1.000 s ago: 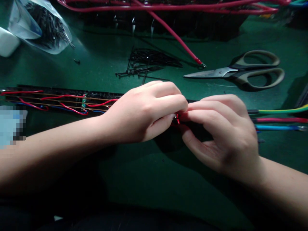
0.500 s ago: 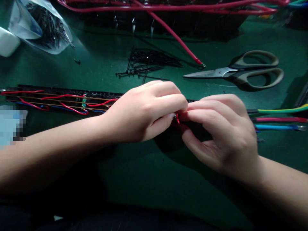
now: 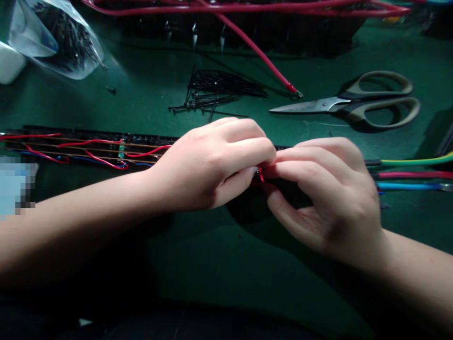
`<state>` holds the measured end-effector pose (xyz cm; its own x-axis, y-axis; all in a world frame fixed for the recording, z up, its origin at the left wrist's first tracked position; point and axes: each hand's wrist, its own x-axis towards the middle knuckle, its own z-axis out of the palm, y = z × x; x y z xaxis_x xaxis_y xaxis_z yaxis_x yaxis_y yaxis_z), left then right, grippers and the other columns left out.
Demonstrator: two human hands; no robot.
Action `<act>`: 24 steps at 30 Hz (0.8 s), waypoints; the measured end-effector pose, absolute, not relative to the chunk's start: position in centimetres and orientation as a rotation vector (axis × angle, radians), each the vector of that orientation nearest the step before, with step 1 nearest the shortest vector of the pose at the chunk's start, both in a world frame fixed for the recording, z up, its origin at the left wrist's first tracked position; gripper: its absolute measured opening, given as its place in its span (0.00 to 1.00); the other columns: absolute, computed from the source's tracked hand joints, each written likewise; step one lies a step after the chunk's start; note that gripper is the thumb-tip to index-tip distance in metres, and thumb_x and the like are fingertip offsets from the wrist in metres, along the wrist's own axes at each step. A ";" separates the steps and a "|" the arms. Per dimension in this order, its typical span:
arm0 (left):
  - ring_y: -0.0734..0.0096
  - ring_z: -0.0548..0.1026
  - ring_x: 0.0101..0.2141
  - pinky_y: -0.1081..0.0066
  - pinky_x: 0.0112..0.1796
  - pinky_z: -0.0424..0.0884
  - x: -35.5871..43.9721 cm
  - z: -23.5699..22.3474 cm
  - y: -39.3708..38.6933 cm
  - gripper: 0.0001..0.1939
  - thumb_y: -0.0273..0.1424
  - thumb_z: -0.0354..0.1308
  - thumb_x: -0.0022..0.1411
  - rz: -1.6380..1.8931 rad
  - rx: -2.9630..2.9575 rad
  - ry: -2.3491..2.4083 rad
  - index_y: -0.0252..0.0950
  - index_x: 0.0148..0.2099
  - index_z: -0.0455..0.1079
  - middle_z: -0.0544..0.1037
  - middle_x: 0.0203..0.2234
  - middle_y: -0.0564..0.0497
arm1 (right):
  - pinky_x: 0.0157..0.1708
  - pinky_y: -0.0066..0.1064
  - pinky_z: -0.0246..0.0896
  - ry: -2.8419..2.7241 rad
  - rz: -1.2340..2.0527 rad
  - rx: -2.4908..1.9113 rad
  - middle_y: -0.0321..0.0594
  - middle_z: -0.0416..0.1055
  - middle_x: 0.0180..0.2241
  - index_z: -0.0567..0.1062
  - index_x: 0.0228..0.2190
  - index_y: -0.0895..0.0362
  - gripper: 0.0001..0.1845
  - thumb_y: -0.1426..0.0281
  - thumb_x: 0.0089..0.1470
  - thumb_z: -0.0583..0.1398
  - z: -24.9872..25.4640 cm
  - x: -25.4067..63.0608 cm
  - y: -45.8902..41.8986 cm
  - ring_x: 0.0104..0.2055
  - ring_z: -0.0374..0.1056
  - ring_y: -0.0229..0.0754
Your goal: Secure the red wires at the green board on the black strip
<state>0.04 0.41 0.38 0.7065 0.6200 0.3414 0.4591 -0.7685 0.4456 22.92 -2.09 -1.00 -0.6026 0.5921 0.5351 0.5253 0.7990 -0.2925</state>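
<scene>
Your L hand (image 3: 215,163) has its grip closed over the wired black strip (image 3: 81,133), contents hidden. Your R hand (image 3: 329,203) meets it, fingertips by a short red wire (image 3: 262,175); can't tell how tight that grip is or if it's got the wire. Strip runs L-R on the desk (image 3: 247,264), under your hands. Beyond: loose black cable ties (image 3: 226,85), scissors (image 3: 307,107) to their R, clear bag (image 3: 71,42) far L. Vs. prev. frame, hands approx. same; bag & ties sit slightly farther L in view.
</scene>
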 end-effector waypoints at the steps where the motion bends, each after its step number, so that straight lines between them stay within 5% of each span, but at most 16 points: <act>1: 0.65 0.80 0.44 0.64 0.44 0.78 0.0 0.4 0.4 0.10 0.26 0.50 0.71 0.689 2.588 0.850 0.42 0.44 0.72 0.79 0.42 0.51 | 0.42 0.47 0.74 -2.353 0.133 -0.818 0.43 0.83 0.42 0.75 0.40 0.51 0.11 0.75 0.56 0.66 -1.0 22.9 -2.1 0.41 0.76 0.52; 24: 0.64 0.80 0.43 0.63 0.43 0.79 0.0 0.5 0.4 0.10 0.25 0.51 0.70 0.672 2.600 0.852 0.41 0.44 0.73 0.80 0.42 0.50 | 0.45 0.45 0.73 -2.344 0.127 -0.767 0.49 0.82 0.41 0.75 0.40 0.59 0.11 0.77 0.53 0.67 -1.3 23.0 -2.0 0.42 0.73 0.51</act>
<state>0.04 0.37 0.50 0.7110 0.6194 0.3328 0.4675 -0.7699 0.4343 23.01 -1.99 -1.30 -0.6105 0.5576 0.5625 0.4938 0.8232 -0.2801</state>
